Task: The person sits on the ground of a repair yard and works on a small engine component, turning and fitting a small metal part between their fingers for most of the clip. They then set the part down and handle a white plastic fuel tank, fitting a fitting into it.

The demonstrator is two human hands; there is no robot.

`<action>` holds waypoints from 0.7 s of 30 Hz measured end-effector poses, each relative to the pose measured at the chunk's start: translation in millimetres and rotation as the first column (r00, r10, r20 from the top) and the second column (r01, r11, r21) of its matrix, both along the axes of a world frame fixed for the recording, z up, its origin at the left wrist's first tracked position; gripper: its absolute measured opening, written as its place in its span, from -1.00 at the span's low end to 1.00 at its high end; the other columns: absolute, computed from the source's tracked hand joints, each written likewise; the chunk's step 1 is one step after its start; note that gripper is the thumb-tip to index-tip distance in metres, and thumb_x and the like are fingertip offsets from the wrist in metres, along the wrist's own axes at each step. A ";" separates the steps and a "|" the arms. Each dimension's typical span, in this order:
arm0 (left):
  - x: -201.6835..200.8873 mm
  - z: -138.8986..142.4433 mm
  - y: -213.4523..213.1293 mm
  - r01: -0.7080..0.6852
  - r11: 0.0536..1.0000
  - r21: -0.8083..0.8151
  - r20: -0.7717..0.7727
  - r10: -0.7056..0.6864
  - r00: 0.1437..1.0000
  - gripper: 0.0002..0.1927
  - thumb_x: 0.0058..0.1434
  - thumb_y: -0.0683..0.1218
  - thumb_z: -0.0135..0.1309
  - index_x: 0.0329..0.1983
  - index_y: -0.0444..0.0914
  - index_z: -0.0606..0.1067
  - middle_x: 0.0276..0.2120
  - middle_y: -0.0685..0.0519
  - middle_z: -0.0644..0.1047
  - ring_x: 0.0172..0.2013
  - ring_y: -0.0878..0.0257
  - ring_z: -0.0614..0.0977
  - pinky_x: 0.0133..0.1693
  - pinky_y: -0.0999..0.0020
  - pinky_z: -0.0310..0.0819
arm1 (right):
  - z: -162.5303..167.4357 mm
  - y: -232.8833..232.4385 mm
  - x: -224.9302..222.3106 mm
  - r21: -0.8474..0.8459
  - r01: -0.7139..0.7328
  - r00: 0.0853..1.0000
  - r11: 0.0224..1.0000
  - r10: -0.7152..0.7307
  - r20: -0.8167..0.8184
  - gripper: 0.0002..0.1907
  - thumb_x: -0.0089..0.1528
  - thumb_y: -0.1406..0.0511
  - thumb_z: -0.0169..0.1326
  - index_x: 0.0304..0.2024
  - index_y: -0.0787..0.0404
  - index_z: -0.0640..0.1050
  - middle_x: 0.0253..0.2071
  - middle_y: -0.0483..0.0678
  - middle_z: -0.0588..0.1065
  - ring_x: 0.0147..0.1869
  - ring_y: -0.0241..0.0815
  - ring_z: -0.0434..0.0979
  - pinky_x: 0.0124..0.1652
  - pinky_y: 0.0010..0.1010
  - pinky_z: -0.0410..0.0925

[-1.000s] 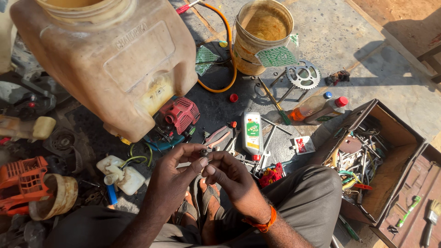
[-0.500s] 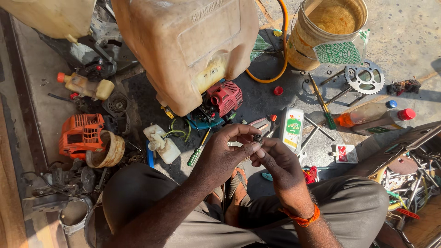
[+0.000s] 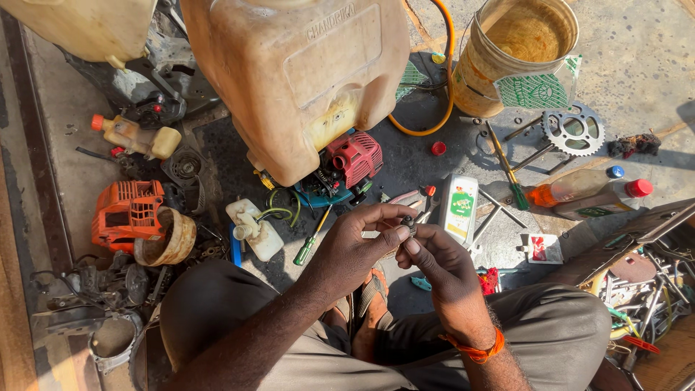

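Left hand [image 3: 355, 250] and right hand [image 3: 445, 271]: fingertips meet over the lap, pinching a small dark metal part [image 3: 409, 223] between them. Orange band [image 3: 478, 352] on the right wrist.

Ground beyond the hands: large cream tank [image 3: 304, 72] over a red engine [image 3: 353, 158]; green-handled screwdriver [image 3: 311, 242] near the left hand; white bottle with a green label [image 3: 458, 206] just beyond the right hand; yellow bucket [image 3: 517, 54] toward the top right; toothed sprocket [image 3: 573, 130] beside it; two capped plastic bottles [image 3: 590, 194]; orange engine cover [image 3: 127, 213] at left; open toolbox [image 3: 651, 282] at the right edge.
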State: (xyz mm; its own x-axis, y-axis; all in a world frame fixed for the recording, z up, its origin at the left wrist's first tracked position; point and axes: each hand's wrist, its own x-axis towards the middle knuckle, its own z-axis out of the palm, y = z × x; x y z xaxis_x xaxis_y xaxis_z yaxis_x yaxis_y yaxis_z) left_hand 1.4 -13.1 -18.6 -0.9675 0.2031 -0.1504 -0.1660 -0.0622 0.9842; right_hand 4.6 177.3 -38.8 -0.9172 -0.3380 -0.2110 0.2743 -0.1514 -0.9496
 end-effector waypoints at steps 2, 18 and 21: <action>1.1 2.4 0.0 0.005 0.999 -0.038 -0.014 -0.006 1.000 -0.65 0.31 -0.04 0.10 0.12 -0.25 0.55 -0.12 0.05 0.59 -0.02 0.30 0.62 0.00 0.33 0.60 | -0.5 0.5 1.1 -0.004 -0.002 1.000 1.000 0.002 -0.009 -0.72 0.35 0.26 0.09 0.00 0.35 0.54 -0.29 -0.04 0.55 -0.14 -0.25 0.51 -0.05 -0.36 0.38; -0.3 -0.8 -1.2 -0.032 0.999 -0.006 0.037 0.032 0.999 -0.66 0.27 -0.04 0.18 0.03 -0.31 0.54 -0.25 0.01 0.62 -0.13 0.31 0.68 -0.06 0.38 0.62 | -5.0 -0.7 0.8 0.016 0.023 1.000 1.000 -0.023 0.006 -0.72 0.33 0.26 0.10 -0.04 0.36 0.57 -0.31 -0.05 0.54 -0.16 -0.25 0.51 -0.07 -0.37 0.39; -1.3 -0.3 -1.4 -0.041 0.999 -0.036 0.034 0.042 0.999 -0.67 0.26 -0.04 0.19 0.01 -0.31 0.54 -0.25 0.03 0.63 -0.14 0.33 0.68 -0.08 0.39 0.64 | -5.0 -1.0 0.2 -0.005 0.027 1.000 1.000 -0.027 -0.006 -0.73 0.32 0.28 0.11 -0.04 0.37 0.56 -0.30 -0.04 0.54 -0.16 -0.25 0.50 -0.08 -0.37 0.39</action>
State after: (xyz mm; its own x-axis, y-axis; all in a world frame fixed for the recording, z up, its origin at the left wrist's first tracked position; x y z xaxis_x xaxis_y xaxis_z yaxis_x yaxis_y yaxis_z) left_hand 0.1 -14.4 -18.9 -0.9691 0.1569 -0.1905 -0.1981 -0.0346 0.9796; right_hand 4.8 176.4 -43.8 -0.9272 -0.3144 -0.2038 0.2642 -0.1629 -0.9506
